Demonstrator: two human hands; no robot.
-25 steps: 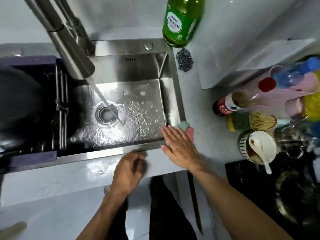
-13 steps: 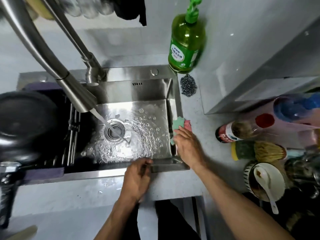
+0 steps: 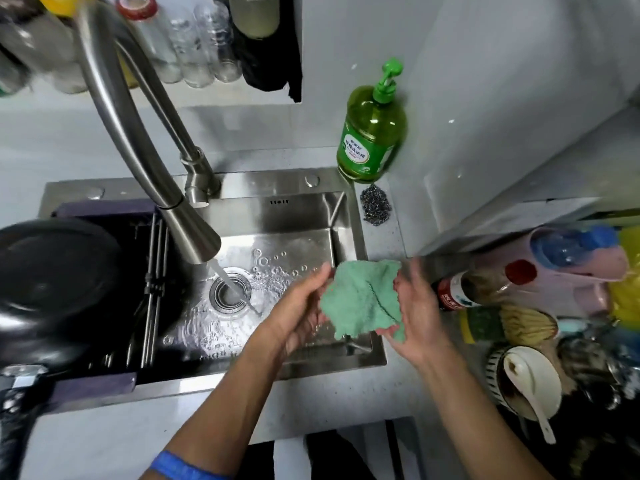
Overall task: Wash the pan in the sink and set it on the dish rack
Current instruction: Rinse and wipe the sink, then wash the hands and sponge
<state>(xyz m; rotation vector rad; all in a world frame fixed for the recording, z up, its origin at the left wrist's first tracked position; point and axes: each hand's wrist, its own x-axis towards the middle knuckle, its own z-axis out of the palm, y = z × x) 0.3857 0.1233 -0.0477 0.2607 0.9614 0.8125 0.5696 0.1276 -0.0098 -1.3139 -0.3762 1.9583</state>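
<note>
A black pan [image 3: 52, 282] lies upside down on the dark dish rack [image 3: 104, 377] over the left part of the steel sink [image 3: 301, 216]; its handle [image 3: 14, 420] points toward me. Over the sink's right side, my left hand [image 3: 301, 313] and my right hand [image 3: 417, 313] hold a green cloth [image 3: 362, 301] spread between them. The tap [image 3: 187, 233] runs water onto the drain [image 3: 230, 294].
A green dish soap bottle [image 3: 372, 133] and a steel scourer [image 3: 375, 209] stand behind the sink's right corner. Bottles and jars [image 3: 540, 289] and a bowl with a white spoon [image 3: 526, 386] crowd the counter on the right. Bottles [image 3: 194, 46] line the wall shelf above.
My right hand picked the cloth up from the sink's right rim. My left hand left the front edge and joined it. The cloth is now held above the basin.
</note>
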